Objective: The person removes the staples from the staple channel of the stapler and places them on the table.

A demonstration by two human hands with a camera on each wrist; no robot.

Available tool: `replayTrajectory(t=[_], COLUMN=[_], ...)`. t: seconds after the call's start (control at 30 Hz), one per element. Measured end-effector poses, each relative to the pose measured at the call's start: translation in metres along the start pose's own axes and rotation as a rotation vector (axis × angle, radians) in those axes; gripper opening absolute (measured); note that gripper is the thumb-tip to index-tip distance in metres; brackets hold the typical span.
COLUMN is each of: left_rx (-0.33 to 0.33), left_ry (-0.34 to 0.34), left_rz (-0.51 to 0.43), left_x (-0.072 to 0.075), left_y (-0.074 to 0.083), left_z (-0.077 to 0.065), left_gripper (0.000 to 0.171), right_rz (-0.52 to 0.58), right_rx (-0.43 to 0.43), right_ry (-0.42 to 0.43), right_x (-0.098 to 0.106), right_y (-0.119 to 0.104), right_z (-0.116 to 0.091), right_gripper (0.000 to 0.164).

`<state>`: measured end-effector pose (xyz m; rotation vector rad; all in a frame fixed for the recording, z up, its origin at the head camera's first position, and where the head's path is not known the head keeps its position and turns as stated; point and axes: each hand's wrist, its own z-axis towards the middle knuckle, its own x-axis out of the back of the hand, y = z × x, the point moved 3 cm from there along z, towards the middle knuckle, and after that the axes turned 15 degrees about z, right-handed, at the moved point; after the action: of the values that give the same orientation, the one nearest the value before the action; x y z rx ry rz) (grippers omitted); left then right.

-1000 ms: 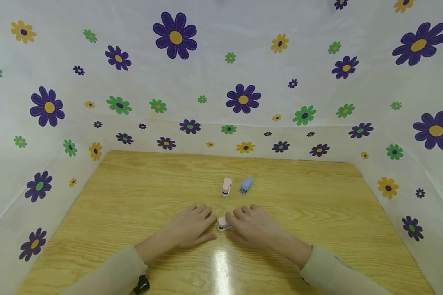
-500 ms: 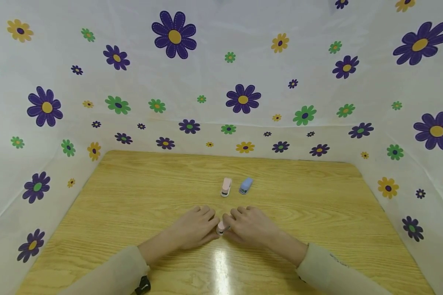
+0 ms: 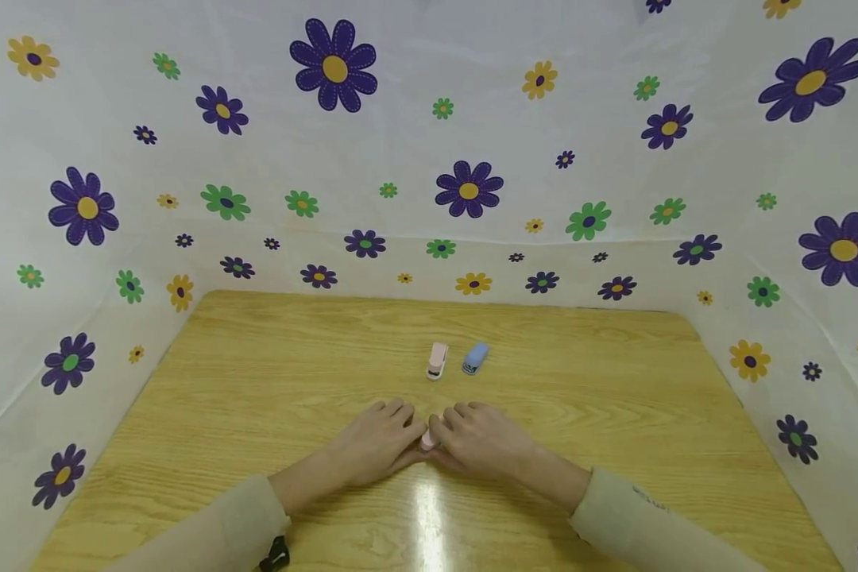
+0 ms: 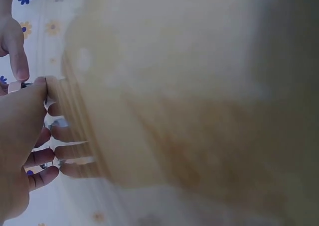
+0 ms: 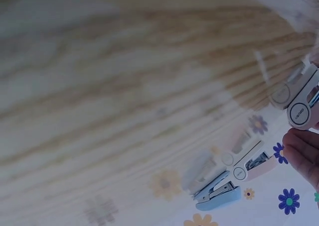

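Between my two hands, low in the middle of the head view, is a small pink stapler (image 3: 430, 439), mostly covered by fingers. My left hand (image 3: 375, 441) pinches its near left end with thumb and forefinger. From the other side, my right hand (image 3: 482, 441) grips its body, forefinger over the top. In the right wrist view the held stapler's pale side (image 5: 299, 114) shows a round logo, with fingertips (image 5: 301, 149) right at it. The left wrist view catches only a bit of pink stapler (image 4: 16, 86) by the left thumb.
Farther back on the wooden table (image 3: 293, 357) stand a second pink stapler (image 3: 437, 361) and a blue stapler (image 3: 475, 358), side by side. A white flowered cloth (image 3: 400, 143) walls the table at the back and both sides. Near the left sleeve shows a black object (image 3: 276, 554).
The pink stapler has turned so its end points nearer to me. My left hand has closed in from beside it to pinch its end; the right hand has shifted slightly left.
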<state>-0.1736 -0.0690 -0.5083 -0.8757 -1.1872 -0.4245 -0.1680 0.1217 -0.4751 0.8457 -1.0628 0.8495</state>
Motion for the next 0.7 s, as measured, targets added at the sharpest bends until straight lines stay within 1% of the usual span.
replayTrajectory(t=[0.17,0.27,0.47,0.7], left_rx=[0.023,0.038,0.042,0.030], left_ry=[0.007,0.002,-0.009,0.012], left_rz=[-0.023,-0.037,-0.028,-0.006], left_x=[-0.0005,-0.0022,-0.0035,-0.0013], left_y=[0.0006,0.0002,-0.0003,-0.0003], left_z=[-0.0005,-0.0007,-0.0011,-0.0016], left_gripper=[0.037,0.038,0.039,0.036], right_rz=[-0.043,-0.041,0.005,0.073], right_rx=[0.065,0.082,0.081,0.053], right_ry=[0.037,0.045,0.022,0.028], right_x=[-0.0003,0.0003,-0.0004,0.0030], right_y=[0.0003,0.0010,0.0053,0.0080], right_z=[0.0017,0.0031,0.0018,0.0023], right_gripper=[0.036,0.035,0.030,0.027])
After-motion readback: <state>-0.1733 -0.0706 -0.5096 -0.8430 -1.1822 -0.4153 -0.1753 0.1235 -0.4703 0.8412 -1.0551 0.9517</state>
